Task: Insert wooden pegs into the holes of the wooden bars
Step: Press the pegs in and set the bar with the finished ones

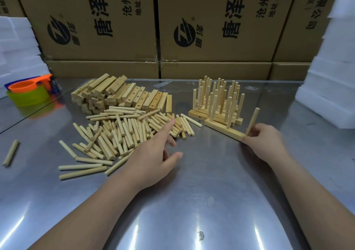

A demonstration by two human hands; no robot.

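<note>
A heap of loose wooden pegs (123, 132) lies on the metal table, with a stack of drilled wooden bars (119, 94) behind it. To the right stand finished bars with upright pegs (217, 99). In front of them lies one wooden bar (222, 128) with one peg standing in it. My right hand (263, 142) grips the bar's near end and holds an upright peg (253, 121) there. My left hand (153, 155) hovers over the right edge of the peg heap, index finger stretched out, holding nothing.
Cardboard boxes (211, 28) wall off the back of the table. White foam blocks (330, 72) stack up at the right and at the far left. Orange and green plastic cups (28, 94) sit at the left. A stray peg (11, 152) lies near the left edge.
</note>
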